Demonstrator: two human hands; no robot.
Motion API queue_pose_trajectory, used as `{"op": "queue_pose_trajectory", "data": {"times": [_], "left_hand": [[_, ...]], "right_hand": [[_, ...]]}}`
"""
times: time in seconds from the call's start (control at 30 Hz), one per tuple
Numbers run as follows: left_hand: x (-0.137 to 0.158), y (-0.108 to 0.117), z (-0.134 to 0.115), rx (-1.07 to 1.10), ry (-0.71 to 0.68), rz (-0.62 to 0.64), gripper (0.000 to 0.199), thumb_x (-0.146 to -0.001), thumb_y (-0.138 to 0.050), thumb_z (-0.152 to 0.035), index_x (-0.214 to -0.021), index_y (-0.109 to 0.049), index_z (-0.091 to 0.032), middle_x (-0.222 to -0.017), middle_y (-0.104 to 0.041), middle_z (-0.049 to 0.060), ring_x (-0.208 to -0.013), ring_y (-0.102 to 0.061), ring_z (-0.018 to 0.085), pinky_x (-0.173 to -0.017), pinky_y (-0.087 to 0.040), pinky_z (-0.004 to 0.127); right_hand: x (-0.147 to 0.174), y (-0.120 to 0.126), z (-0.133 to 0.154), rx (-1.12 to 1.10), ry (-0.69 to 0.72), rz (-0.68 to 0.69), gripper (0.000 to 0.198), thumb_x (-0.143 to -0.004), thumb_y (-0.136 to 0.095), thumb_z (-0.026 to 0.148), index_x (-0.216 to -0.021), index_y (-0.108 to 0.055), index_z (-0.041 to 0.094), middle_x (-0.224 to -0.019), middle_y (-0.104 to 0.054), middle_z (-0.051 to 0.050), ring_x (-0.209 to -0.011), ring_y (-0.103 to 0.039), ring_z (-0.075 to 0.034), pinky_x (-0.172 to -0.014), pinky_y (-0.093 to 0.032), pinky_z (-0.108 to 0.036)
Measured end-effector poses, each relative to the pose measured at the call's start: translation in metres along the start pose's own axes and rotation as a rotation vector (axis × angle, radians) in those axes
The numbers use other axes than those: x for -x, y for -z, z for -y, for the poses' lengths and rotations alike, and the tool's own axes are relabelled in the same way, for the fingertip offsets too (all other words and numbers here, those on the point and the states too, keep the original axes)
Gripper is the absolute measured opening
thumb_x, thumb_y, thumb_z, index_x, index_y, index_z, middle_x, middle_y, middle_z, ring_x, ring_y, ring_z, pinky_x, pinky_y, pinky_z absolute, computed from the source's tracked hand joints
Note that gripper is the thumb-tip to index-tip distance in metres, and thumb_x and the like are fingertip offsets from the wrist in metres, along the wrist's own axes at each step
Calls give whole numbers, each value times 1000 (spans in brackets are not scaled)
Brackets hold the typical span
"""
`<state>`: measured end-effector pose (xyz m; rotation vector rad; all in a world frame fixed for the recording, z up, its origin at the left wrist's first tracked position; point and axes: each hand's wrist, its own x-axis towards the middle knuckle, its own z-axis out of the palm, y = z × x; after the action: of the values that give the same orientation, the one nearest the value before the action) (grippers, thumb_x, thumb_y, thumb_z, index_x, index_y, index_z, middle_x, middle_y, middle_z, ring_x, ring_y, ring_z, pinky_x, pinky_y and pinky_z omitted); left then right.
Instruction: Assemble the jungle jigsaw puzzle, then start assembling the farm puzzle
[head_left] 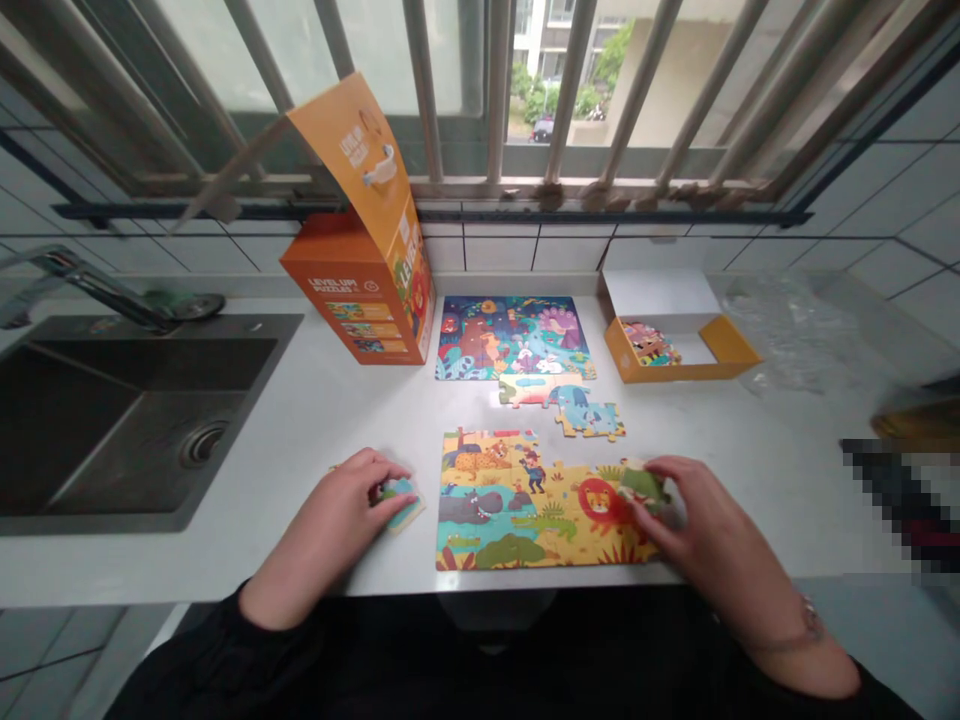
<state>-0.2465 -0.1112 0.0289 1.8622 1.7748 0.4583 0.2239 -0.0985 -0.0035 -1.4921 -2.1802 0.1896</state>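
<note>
A partly joined jigsaw puzzle (487, 510) with a lion, a hippo and a crocodile lies on the white counter between my hands. My right hand (694, 510) pinches a green puzzle piece (645, 487) over the puzzle's right end, beside the lion. Left of the puzzle, my left hand (356, 510) has its thumb and fingers closed on a light-blue puzzle piece (405, 497) just above the counter. Behind the puzzle sits a joined strip of pieces with a blue elephant (577, 405).
A finished night-scene puzzle (517, 335) lies farther back. An orange puzzle box (352, 290) stands open at back left, near a sink (225, 390). At right, an open yellow box (682, 372) holds loose pieces, with clear plastic wrap (795, 330) beside it.
</note>
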Motion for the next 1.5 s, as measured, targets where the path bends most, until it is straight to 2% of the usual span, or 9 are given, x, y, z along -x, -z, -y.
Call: {"op": "queue_pose_trajectory", "data": {"times": [0.2, 0.33, 0.53, 0.7, 0.87, 1.13, 1.23, 1.33, 1.5], "left_hand": [[9, -17, -20, 605, 315, -163, 43, -82, -88, -57, -99, -80, -19, -80, -74, 2, -71, -67, 18, -65, -52, 26], [9, -48, -47, 1196, 442, -172, 47, -77, -97, -47, -101, -69, -19, -86, -76, 1, -78, -74, 16, -74, -62, 26], [15, -89, -103, 1652, 522, -186, 30, -96, -84, -31, -103, -57, -21, -117, -79, 9, -117, -80, 27, -107, -66, 43], [22, -115, -134, 1735, 462, -135, 37, -96, -85, -38, -109, -53, -24, -127, -77, 8, -130, -74, 27, -112, -61, 44], [30, -130, -132, 1654, 336, -60, 37, -102, -78, -47, -113, -50, -25, -115, -75, 3, -104, -77, 19, -101, -61, 37], [39, -132, -112, 1122, 241, 4, 34, -111, -56, -59, -121, -50, -27, -84, -68, -2, -72, -67, 17, -70, -53, 28], [37, -126, -108, 676, 26, -38, 22, -113, -53, -44, -124, -57, -26, -107, -78, 8, -100, -77, 26, -90, -60, 41], [34, -128, -102, 247, -320, -66, 34, -111, -54, -31, -143, -58, -24, -160, -61, 16, -152, -56, 34, -123, -46, 56], [34, -143, -96, -248, -509, 51, 71, -106, -67, -50, -168, -44, -25, -180, -36, 14, -165, -36, 39, -133, -31, 64]], "right_hand": [[1, 17, -93, 289, -355, -133, 47, -95, -58, 65, -114, -64, 22, -103, -71, -20, -101, -69, -41, -89, -58, -55], [2, 13, -111, 294, -367, -93, 41, -93, -57, 60, -107, -64, 22, -99, -72, -17, -96, -70, -40, -90, -58, -57], [-5, 2, -9, -41, -282, -155, 34, -102, -57, 53, -111, -70, 23, -115, -75, -16, -105, -72, -33, -97, -59, -50], [-6, -29, 98, -868, -441, 283, 44, -106, -66, 55, -140, -65, 27, -115, -78, -9, -95, -76, -24, -82, -64, -37], [-13, -49, 124, -1161, -567, 281, 47, -99, -74, 61, -128, -68, 23, -92, -74, -3, -81, -74, -20, -79, -62, -35], [-13, -51, 122, -1130, -582, 273, 46, -97, -76, 59, -125, -68, 23, -96, -76, -5, -84, -75, -21, -80, -63, -37], [-16, -46, 110, -1050, -564, 278, 47, -99, -74, 56, -132, -65, 24, -96, -75, -5, -83, -75, -21, -79, -64, -37], [-27, -37, 87, -958, -535, 292, 58, -101, -71, 52, -150, -57, 24, -95, -73, -3, -83, -75, -21, -77, -64, -37], [-70, -28, 61, -796, -434, 368, 48, -101, -65, 41, -146, -60, 25, -98, -71, -1, -77, -77, -18, -75, -64, -34]]}}
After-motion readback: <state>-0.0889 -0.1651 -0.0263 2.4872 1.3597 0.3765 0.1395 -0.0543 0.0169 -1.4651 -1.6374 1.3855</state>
